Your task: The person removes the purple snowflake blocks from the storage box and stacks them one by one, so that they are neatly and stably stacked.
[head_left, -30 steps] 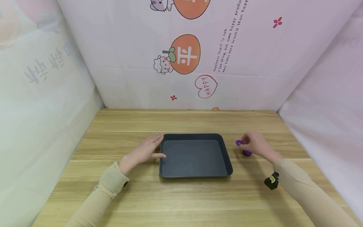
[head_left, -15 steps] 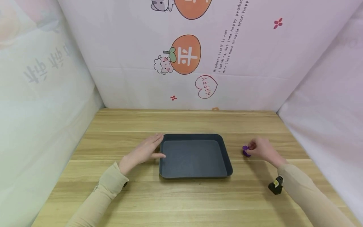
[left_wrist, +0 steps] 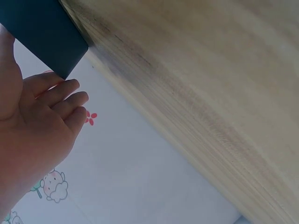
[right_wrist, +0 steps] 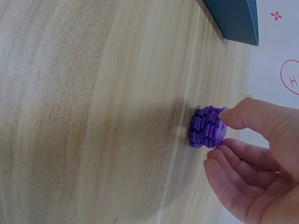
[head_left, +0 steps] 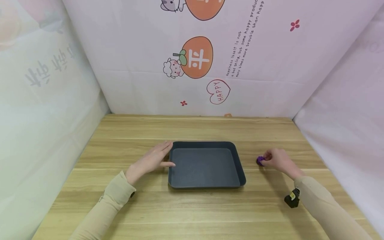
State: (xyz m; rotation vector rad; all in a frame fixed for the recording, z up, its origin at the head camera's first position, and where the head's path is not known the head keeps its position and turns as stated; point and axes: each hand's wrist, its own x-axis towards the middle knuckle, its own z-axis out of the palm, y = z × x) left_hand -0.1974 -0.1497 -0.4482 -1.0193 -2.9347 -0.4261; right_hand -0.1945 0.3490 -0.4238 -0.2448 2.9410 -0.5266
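Observation:
My left hand [head_left: 150,161] rests at the left rim of a dark grey rectangular tray [head_left: 207,168], fingers extended at its far left corner and thumb over the side. In the left wrist view, the fingertips meet the tray's corner [left_wrist: 44,35]. To the tray's right, my right hand [head_left: 279,162] pinches the top of a small purple stack [head_left: 259,161]. Up close in the right wrist view, the stack [right_wrist: 204,128] is made of several toothed, gear-like discs standing on the table. Thumb and index finger hold the topmost disc; the other fingers are loosely curled.
The wooden table [head_left: 192,213] is walled by printed white cloth [head_left: 135,90] behind and plain-looking cloth at both sides. A black wrist device [head_left: 292,199] hangs below the right sleeve. The tray's corner [right_wrist: 238,21] stands near the purple stack.
My right hand has moved slightly right and down, bringing a purple disc from above and left onto the purple piece on the table. The left hand and tray stay in place.

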